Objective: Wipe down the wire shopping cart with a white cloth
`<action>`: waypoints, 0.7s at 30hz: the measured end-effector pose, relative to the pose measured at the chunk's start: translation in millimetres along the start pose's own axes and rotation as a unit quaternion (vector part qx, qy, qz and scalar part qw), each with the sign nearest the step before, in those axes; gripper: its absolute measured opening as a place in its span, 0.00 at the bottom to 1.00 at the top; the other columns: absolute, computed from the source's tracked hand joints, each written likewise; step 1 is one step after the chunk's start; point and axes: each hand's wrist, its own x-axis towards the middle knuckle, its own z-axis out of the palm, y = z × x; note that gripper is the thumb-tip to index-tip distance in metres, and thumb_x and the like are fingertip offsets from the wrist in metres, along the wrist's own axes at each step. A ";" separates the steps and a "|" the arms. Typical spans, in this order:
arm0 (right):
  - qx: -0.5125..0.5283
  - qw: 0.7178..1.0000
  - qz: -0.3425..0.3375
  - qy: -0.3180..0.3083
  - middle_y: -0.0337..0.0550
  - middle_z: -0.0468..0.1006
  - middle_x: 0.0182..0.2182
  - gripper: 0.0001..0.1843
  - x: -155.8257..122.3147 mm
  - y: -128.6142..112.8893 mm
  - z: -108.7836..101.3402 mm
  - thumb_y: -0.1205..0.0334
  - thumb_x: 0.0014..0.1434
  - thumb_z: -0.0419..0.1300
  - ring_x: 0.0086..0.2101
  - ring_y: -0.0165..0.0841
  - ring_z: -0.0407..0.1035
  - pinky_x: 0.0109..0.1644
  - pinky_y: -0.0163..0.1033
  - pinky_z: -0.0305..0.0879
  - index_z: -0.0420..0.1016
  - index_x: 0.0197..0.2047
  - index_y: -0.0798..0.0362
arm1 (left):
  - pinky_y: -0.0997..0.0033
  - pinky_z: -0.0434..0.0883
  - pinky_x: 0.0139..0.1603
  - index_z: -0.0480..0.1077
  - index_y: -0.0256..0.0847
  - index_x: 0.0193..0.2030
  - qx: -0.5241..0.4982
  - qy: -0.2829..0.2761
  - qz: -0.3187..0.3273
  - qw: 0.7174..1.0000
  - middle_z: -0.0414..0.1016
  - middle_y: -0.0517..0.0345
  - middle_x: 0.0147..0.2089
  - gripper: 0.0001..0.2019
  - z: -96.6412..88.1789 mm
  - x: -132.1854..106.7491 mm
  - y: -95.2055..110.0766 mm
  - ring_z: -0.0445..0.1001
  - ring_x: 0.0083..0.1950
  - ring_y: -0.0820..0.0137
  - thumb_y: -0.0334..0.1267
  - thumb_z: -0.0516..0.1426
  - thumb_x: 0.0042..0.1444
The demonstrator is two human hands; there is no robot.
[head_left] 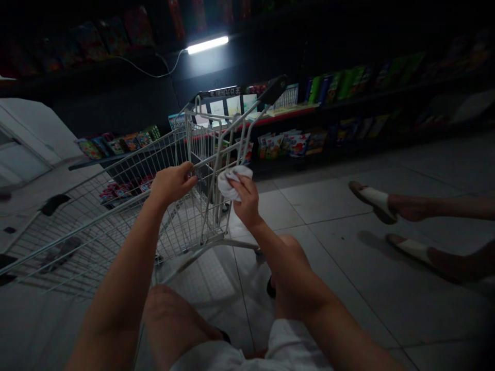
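A metal wire shopping cart (116,226) stands in front of me, its handle end with the dark bar (228,91) toward the shelves. My left hand (173,183) is closed around the cart's upper rim near the handle end. In my right hand (245,198) a crumpled white cloth (234,181) is bunched between the fingers. The cloth is against or just beside the cart's rear frame; I cannot tell whether it touches.
Shelves with books (286,98) and packaged goods (284,144) run along the back, under a lit tube lamp (208,45). Another person's feet in sandals (373,198) are on the tiled floor (320,247) at right. A white panel (33,129) stands at far left.
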 end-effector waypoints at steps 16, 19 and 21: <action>0.196 0.958 0.129 -0.165 0.49 0.78 0.54 0.31 -179.8 -4.5 98.3 0.80 0.46 0.52 0.57 0.37 0.70 0.68 0.48 0.62 0.78 0.51 0.52 | 0.67 0.61 0.35 0.70 0.47 0.48 -0.007 0.009 -0.004 1.000 0.79 0.56 0.37 0.16 0.4 -2.1 2.6 0.75 0.37 0.64 0.50 0.49 0.62; 0.222 0.940 0.248 -0.080 0.56 0.77 0.52 0.28 -182.1 -35.2 114.0 0.78 0.46 0.52 0.57 0.42 0.69 0.66 0.56 0.62 0.76 0.50 0.56 | 0.66 0.61 0.35 0.70 0.47 0.47 -0.016 0.014 -0.005 1.000 0.79 0.55 0.38 0.15 0.5 -3.5 2.6 0.75 0.37 0.63 0.49 0.49 0.62; 0.228 0.931 0.282 -0.045 0.58 0.77 0.51 0.25 -171.9 -58.1 124.1 0.74 0.51 0.49 0.57 0.43 0.69 0.64 0.60 0.62 0.74 0.51 0.58 | 0.66 0.62 0.35 0.70 0.47 0.47 -0.021 0.018 -0.005 1.000 0.79 0.55 0.38 0.15 0.3 -4.6 3.0 0.75 0.37 0.63 0.49 0.49 0.62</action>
